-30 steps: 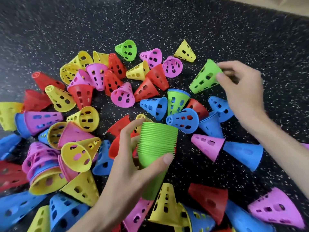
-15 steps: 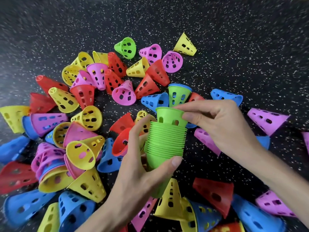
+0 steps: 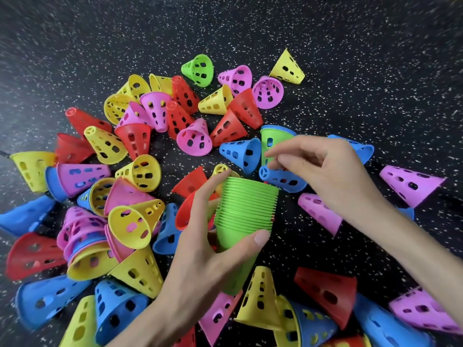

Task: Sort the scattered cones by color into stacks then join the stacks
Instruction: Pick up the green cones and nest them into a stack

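Black speckled floor [image 3: 350,58] spreading under everything, strewn with perforated plastic cones in red, yellow, pink, blue and green. Left hand [image 3: 208,249] gripping a tall nested stack of bright green plastic cones [image 3: 244,216] — thumb curling across its near side, fingers wrapping the far side, wide rims pointing away and up. Right hand [image 3: 323,171] hovering just beyond the stack's top rim, fingers loosely curled and holding nothing, fingertips [image 3: 270,154] nearing a green cone sitting inside a blue one [image 3: 271,140]. Just under those fingertips, a blue cone lying on its side [image 3: 283,179], close beside the stack. Far beyond both hands, a lone green cone on its side [image 3: 199,70] — lying well apart from the stack, near pink and yellow ones.
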